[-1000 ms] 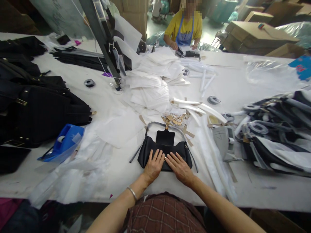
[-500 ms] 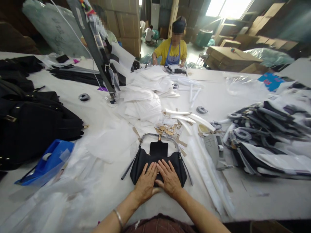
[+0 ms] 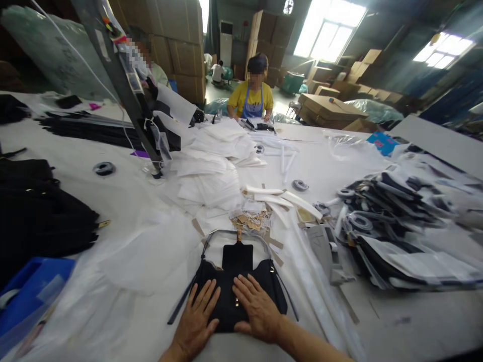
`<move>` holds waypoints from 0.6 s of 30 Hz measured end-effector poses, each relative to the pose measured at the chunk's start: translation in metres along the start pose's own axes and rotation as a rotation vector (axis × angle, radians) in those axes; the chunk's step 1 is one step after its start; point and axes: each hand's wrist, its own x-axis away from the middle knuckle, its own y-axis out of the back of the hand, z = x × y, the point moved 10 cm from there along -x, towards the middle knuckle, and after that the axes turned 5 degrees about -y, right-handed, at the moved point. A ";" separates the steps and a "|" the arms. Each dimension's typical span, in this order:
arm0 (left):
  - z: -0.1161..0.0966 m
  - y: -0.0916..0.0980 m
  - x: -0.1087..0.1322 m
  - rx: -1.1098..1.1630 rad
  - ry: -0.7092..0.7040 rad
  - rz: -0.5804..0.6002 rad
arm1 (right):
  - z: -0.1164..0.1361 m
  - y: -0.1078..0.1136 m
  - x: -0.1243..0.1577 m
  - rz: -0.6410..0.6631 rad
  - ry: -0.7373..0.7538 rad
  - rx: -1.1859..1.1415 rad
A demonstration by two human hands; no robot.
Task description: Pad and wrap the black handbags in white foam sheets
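A black handbag (image 3: pixel 226 322) lies flat on the white table in front of me. Its flap (image 3: pixel 237 257) is folded back away from me, and the strap (image 3: pixel 219 235), wrapped in clear covering, arches behind it. My left hand (image 3: pixel 198 314) rests palm down on the bag's left part, fingers spread. On the right part lies my right hand (image 3: pixel 258 309), flat, beside a small gold-coloured clasp (image 3: pixel 237 300). Neither hand grips anything. Thin straps hang out at both sides of the bag.
Several black bags (image 3: pixel 41 211) and a blue tray-like item (image 3: pixel 33 286) are at left. Stacked white sheets (image 3: pixel 211 181), cardboard tags (image 3: pixel 251 219) and white tubes (image 3: pixel 298 201) lie beyond. Wrapped bags (image 3: pixel 400 256) are piled at right. A person in yellow (image 3: pixel 251 98) works across the table.
My hands have moved apart on the handbag; the left one slid left, uncovering the clasp. The camera view has tilted up and turned right.
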 end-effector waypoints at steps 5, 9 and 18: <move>-0.003 0.013 -0.010 -0.043 0.030 0.025 | -0.006 0.001 -0.002 -0.089 0.096 0.023; -0.018 0.021 -0.033 0.004 -0.001 0.052 | -0.006 -0.002 0.000 -0.146 0.123 0.076; -0.036 -0.021 -0.032 0.225 -0.083 0.165 | -0.004 -0.001 -0.001 -0.154 0.094 0.109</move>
